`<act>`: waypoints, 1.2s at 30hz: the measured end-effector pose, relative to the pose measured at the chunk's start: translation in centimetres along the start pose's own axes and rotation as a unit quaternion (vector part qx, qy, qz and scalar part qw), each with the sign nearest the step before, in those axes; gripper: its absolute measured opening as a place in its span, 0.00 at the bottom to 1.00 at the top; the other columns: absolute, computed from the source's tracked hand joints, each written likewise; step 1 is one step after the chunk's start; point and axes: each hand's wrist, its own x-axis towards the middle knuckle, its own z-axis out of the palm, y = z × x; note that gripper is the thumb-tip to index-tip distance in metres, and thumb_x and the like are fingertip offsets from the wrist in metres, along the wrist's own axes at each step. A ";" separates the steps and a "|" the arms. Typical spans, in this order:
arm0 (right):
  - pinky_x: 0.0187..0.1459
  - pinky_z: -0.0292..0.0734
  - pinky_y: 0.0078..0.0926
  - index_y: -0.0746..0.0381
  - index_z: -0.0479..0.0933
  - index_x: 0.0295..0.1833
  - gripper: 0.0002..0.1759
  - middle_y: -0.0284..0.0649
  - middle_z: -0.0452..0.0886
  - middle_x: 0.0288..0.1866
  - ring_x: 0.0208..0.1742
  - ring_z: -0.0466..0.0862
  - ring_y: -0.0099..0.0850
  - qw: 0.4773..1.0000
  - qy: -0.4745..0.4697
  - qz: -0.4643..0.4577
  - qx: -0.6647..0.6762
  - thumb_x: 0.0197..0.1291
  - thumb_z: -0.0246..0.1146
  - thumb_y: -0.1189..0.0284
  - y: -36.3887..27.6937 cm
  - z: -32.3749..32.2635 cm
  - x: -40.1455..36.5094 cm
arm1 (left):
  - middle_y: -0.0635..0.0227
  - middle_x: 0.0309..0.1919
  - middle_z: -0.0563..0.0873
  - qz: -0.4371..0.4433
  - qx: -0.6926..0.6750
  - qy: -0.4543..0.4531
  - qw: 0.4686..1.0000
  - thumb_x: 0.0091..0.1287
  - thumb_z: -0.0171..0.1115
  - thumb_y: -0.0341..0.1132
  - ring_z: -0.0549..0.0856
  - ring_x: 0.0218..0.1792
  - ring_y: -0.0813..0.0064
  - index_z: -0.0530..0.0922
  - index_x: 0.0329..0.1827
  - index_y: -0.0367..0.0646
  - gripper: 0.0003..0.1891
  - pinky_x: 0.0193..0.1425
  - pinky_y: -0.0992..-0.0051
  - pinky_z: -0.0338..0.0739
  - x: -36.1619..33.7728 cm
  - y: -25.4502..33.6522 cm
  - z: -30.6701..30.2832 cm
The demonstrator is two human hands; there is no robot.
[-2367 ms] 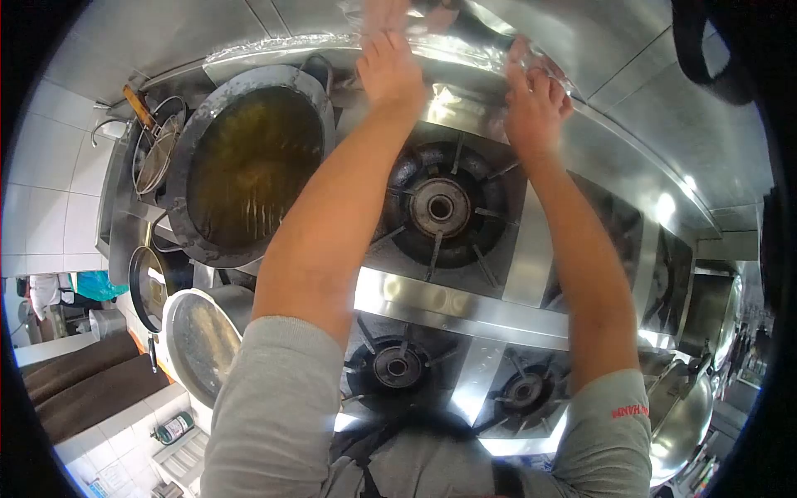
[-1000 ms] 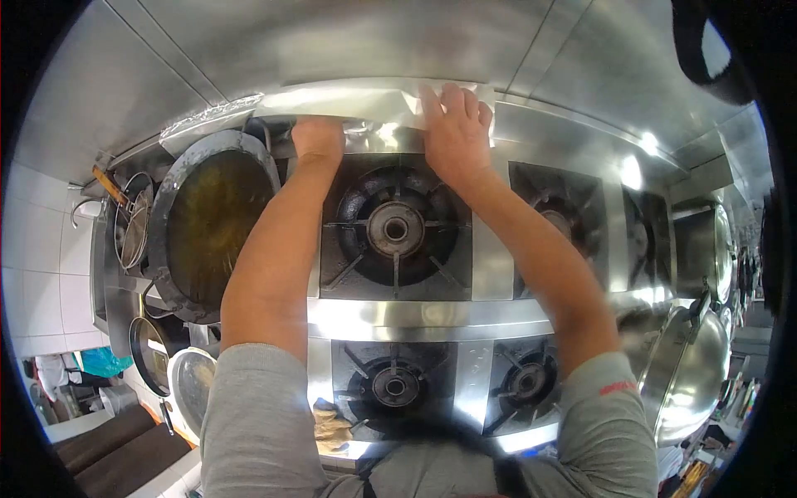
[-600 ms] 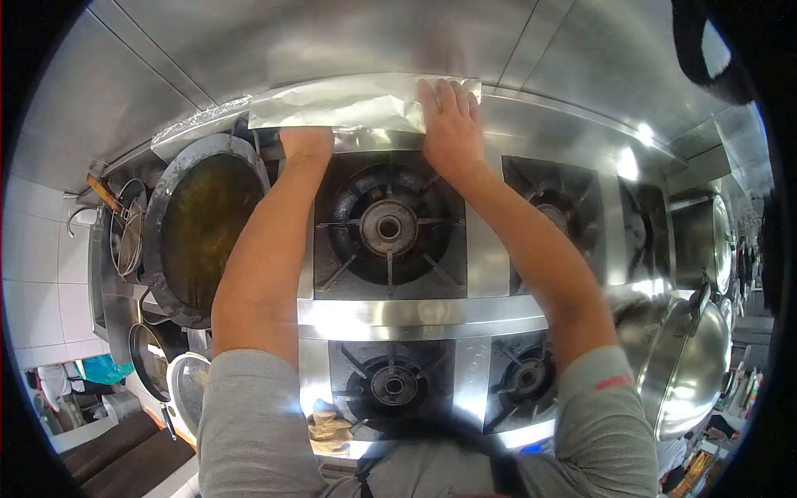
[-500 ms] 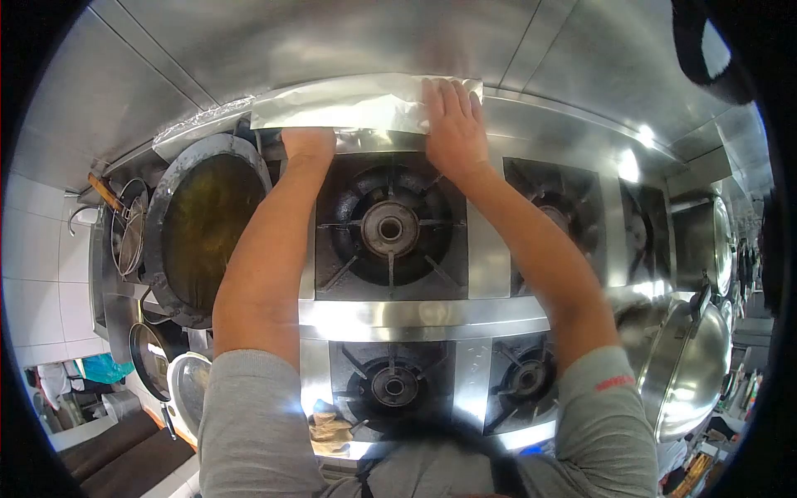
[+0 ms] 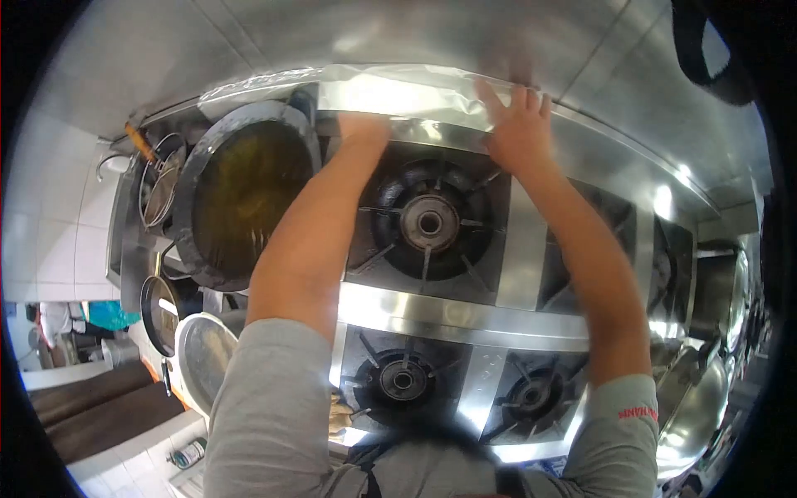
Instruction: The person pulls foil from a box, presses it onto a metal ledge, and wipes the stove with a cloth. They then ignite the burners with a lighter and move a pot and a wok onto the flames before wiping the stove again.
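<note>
A sheet of aluminium foil lies along the raised ledge at the back of the stove, against the steel wall. My left hand is at the foil's front edge toward its left end, with its fingers hidden beneath or behind the sheet. At the right end, my right hand rests with fingers stretched and thumb apart, the thumb side at the foil's edge. Below both hands sits a bare gas burner with an iron grate.
Left of my left arm, a large wok holds yellowish oil. Strainers stand beyond it, and a frying pan and white-rimmed container lie nearer. Big steel pots stand at the right. A tan cloth lies near the front burners.
The view has turned, so the stove and foil appear farther right. My right hand's fingers have spread and shifted to the foil's right edge. My left hand stays under the sheet's front edge.
</note>
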 end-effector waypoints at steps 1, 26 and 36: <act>0.77 0.58 0.62 0.43 0.61 0.82 0.51 0.56 0.72 0.64 0.69 0.72 0.56 0.999 -0.028 0.005 -0.022 0.53 0.76 0.64 -0.4 -0.8 0.3 | 0.53 0.58 0.86 -0.004 -0.013 0.004 1.000 0.72 0.57 0.34 0.84 0.62 0.51 0.85 0.58 0.42 0.16 0.67 0.57 0.78 0.3 0.0 0.2; 0.78 0.59 0.58 0.43 0.55 0.84 0.60 0.54 0.69 0.70 0.73 0.69 0.55 0.996 -0.082 0.022 -0.033 0.48 0.82 0.57 -0.6 -1.6 0.5 | 0.52 0.65 0.80 -0.004 -0.073 0.106 0.992 0.70 0.63 0.50 0.77 0.68 0.52 0.76 0.68 0.37 0.30 0.71 0.47 0.66 -1.0 5.5 -8.5; 0.75 0.62 0.63 0.42 0.55 0.85 0.60 0.55 0.70 0.69 0.72 0.70 0.57 0.996 -0.088 0.017 -0.012 0.49 0.81 0.53 -0.8 -2.4 0.6 | 0.53 0.76 0.69 0.011 -0.017 0.065 0.998 0.72 0.58 0.62 0.66 0.78 0.55 0.72 0.74 0.39 0.39 0.75 0.38 0.61 -1.9 3.2 -6.3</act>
